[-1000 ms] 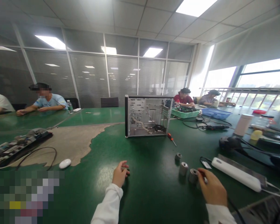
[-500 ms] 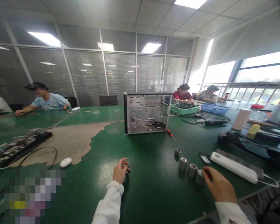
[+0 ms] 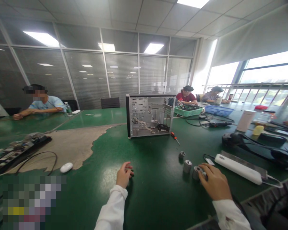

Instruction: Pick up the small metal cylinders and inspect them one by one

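My left hand [image 3: 124, 174] rests above the green table [image 3: 148, 166] with its fingers loosely curled and apart, holding nothing. At the right, my right hand [image 3: 214, 180] reaches over the metal cylinders, its fingertips beside a grey cylinder [image 3: 196, 172]. Another cylinder is mostly hidden behind those fingers, and whether they grip it is unclear. Further left and back stand a second grey cylinder [image 3: 187, 166] and a smaller one [image 3: 181, 155]. All have holes in their tops.
An open computer case [image 3: 150, 116] stands ahead, with an orange screwdriver [image 3: 174, 138] beside it. A white power strip [image 3: 238, 168] lies right of my right hand. Circuit boards [image 3: 19, 150] and a white mouse [image 3: 66, 167] are left. Several people sit around the table.
My right hand has moved left along the cylinders, from the rightmost one toward its neighbour, now covering much of the rightmost one. My left hand keeps its pose. The view has shifted slightly.
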Demonstrator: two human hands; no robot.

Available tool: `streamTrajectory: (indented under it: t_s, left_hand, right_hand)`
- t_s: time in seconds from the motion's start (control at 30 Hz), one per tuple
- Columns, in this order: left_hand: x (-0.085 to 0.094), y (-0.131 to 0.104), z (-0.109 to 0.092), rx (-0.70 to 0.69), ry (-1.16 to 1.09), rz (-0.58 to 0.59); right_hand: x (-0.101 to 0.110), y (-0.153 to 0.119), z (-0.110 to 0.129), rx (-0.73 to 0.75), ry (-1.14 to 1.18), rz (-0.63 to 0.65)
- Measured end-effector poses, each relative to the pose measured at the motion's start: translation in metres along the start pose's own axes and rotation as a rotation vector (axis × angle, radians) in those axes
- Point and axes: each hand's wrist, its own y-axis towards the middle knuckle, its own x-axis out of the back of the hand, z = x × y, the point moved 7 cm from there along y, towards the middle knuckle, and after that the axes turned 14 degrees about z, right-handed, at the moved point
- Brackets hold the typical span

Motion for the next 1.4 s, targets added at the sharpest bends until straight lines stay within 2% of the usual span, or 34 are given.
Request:
streamTrajectory:
  t_s: [0.07, 0.23, 0.3, 0.37, 0.43, 0.5, 0.63, 0.7, 0.77, 0.87, 1.03, 1.23, 1.4]
  left_hand:
    - [0.0, 0.0, 0.0, 0.002, 0.001, -0.001]
    - [0.003, 0.0, 0.002, 0.005, -0.036, -0.017]
    - [0.004, 0.0, 0.003, 0.003, -0.064, -0.022]
    - [0.004, 0.0, 0.005, 0.001, -0.077, -0.024]
    - [0.004, 0.001, 0.007, 0.001, -0.069, -0.023]
    - [0.003, 0.003, 0.009, -0.003, -0.052, -0.022]
    - [0.004, 0.001, 0.006, -0.04, -0.002, -0.027]
    - [0.006, -0.004, -0.003, -0.115, 0.037, -0.041]
    - [0.006, -0.01, -0.014, -0.229, 0.085, -0.045]
    - [0.004, -0.017, -0.028, -0.352, 0.205, -0.016]
    - [0.002, -0.015, -0.03, -0.363, 0.417, -0.016]
    - [0.002, -0.008, -0.028, -0.391, 0.618, -0.036]
    - [-0.001, 0.0, -0.027, -0.39, 0.666, -0.066]
  right_hand:
    - [-0.007, 0.018, 0.018, 0.049, -0.039, 0.128]
    - [-0.039, 0.054, 0.045, 0.088, -0.146, 0.589]
    - [-0.046, 0.06, 0.053, 0.123, -0.155, 0.669]
    - [-0.048, 0.06, 0.067, 0.175, -0.146, 0.684]
    - [-0.047, 0.057, 0.09, 0.246, -0.12, 0.669]
    - [-0.045, 0.05, 0.125, 0.338, -0.064, 0.631]
    - [-0.047, 0.034, 0.214, 0.526, 0.155, 0.556]
    - [-0.055, 0.028, 0.251, 0.551, 0.327, 0.511]
    - [-0.07, 0.024, 0.272, 0.496, 0.505, 0.484]
    - [-0.094, 0.02, 0.282, 0.42, 0.676, 0.435]
    - [-0.114, 0.023, 0.271, 0.401, 0.949, 0.405]
    - [-0.113, 0.027, 0.27, 0.389, 0.946, 0.405]
    - [-0.104, 0.03, 0.277, 0.25, 0.874, 0.423]
